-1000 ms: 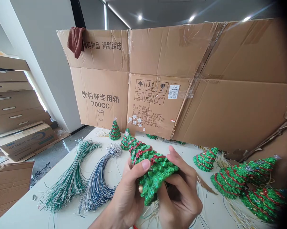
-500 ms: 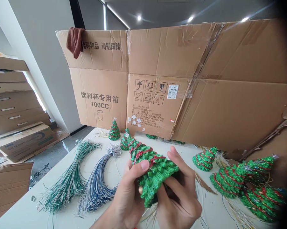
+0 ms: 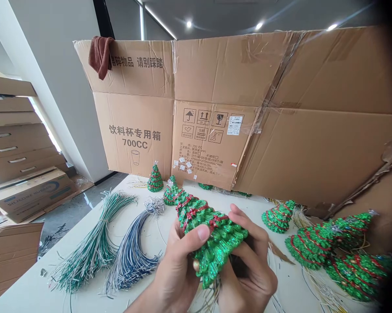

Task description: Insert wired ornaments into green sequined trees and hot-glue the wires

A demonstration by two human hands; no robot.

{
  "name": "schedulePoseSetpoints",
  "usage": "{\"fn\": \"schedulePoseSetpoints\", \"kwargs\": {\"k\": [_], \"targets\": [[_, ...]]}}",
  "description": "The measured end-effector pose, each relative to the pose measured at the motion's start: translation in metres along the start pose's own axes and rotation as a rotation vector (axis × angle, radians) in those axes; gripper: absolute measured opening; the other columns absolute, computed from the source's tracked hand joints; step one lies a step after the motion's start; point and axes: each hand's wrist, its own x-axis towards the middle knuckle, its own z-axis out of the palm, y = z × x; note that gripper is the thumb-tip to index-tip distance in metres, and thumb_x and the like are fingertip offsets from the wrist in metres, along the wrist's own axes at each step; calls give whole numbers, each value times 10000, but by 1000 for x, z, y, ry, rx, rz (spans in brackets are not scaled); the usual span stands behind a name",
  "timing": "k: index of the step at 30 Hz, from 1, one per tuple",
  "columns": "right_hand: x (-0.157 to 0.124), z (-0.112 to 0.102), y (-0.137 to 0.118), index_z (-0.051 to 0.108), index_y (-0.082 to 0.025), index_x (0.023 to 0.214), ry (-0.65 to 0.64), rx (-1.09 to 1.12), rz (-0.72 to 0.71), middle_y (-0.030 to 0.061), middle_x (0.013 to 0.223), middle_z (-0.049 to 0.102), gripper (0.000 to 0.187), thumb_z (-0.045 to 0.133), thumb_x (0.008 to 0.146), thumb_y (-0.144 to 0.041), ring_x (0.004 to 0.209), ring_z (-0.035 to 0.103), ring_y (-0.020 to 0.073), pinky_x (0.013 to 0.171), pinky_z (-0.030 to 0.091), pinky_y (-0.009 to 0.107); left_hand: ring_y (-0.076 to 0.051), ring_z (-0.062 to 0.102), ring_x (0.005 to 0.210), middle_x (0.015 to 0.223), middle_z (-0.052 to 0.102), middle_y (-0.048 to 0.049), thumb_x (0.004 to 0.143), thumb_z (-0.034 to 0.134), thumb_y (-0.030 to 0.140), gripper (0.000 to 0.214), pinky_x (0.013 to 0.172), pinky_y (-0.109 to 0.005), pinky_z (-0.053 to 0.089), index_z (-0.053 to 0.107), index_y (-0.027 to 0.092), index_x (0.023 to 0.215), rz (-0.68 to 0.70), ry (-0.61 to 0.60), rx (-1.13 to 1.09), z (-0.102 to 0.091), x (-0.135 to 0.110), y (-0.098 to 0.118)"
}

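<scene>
While you turn the glittery green tree (image 3: pixel 215 239) in both hands above the white table (image 3: pixel 33 287), your left hand (image 3: pixel 174 274) pinches its near side between thumb and fingers, and your right hand (image 3: pixel 250 269) wraps its curled fingers around the far side. Your next shift of grip calls for care, judging by the loose straw strands (image 3: pixel 212 293) beneath it. Compared with the earlier view, the tree's base sits slightly further toward your right hand.
</scene>
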Motion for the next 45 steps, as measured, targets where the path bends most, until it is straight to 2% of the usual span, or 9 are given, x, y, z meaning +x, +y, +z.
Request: {"fn": "schedulePoseSetpoints", "kwargs": {"k": [4, 10, 15, 24, 28, 31, 35, 40, 45], "targets": [[0, -1, 1, 788, -237, 834, -9, -2, -10, 5, 1302, 732, 241, 721, 895, -14, 1364, 692, 244, 1132, 585, 365, -183, 731, 755, 903, 786, -70, 708, 1024, 308, 425, 728, -277, 587, 757, 143, 994, -12, 2, -5, -2, 2, 0], [-4, -2, 2, 792, -245, 820, -12, 10, 32, 29, 1303, 749, 218, 728, 915, -59, 1371, 693, 301, 1112, 592, 450, -179, 732, 750, 885, 775, -62, 683, 1038, 307, 456, 716, -269, 587, 724, 155, 976, -35, 16, -40, -4, 2, 0], [-7, -2, 4, 808, -256, 837, -30, -3, 49, 33, 1327, 748, 216, 728, 929, -78, 1381, 688, 320, 1099, 596, 474, -78, 557, 528, 751, 690, 0, 687, 1035, 336, 464, 495, -194, 396, 673, 168, 924, -60, 108, -25, -10, 2, -2], [-7, 3, 1, 764, -232, 775, 8, 25, 26, 41, 1309, 742, 237, 723, 922, -51, 1361, 678, 307, 1096, 588, 473, -144, 657, 664, 792, 708, -37, 646, 1044, 329, 460, 640, -243, 525, 700, 143, 888, -63, 74, -72, -2, 2, 0], [-10, 4, 1, 753, -228, 741, 57, 9, -11, 46, 1278, 746, 240, 763, 892, -42, 1314, 700, 317, 1042, 603, 472, -187, 715, 774, 918, 769, -64, 684, 1027, 300, 514, 742, -283, 573, 722, 160, 1073, -63, 94, -60, -1, -1, 0], [-11, 11, -5, 757, -232, 724, 114, -4, 15, 48, 1241, 759, 236, 780, 887, -62, 1278, 712, 331, 1015, 600, 489, -164, 692, 722, 889, 761, -41, 665, 1034, 305, 606, 679, -254, 546, 718, 169, 1163, -42, 114, -37, -2, -2, 1], [-12, 17, -15, 780, -248, 698, 210, -56, 47, 50, 1180, 770, 259, 791, 869, -54, 1282, 700, 363, 955, 589, 500, -131, 626, 590, 833, 746, -44, 702, 1009, 373, 604, 609, -257, 504, 734, 140, 1187, -84, 5, 62, -3, -3, 5], [-17, 7, -11, 849, -266, 837, 116, -108, -4, 70, 1231, 789, 194, 803, 870, -80, 1285, 712, 430, 879, 625, 543, -228, 752, 811, 1019, 795, -104, 697, 1006, 358, 662, 770, -315, 585, 708, 150, 1251, -84, -24, 81, -2, -6, 9], [-19, 9, -11, 816, -242, 775, 134, -105, -7, 78, 1237, 785, 216, 767, 882, -61, 1316, 699, 428, 934, 627, 558, -156, 677, 681, 933, 760, -68, 691, 1014, 356, 594, 682, -274, 553, 709, 157, 1160, -100, -3, 71, -1, -6, 9]]}}
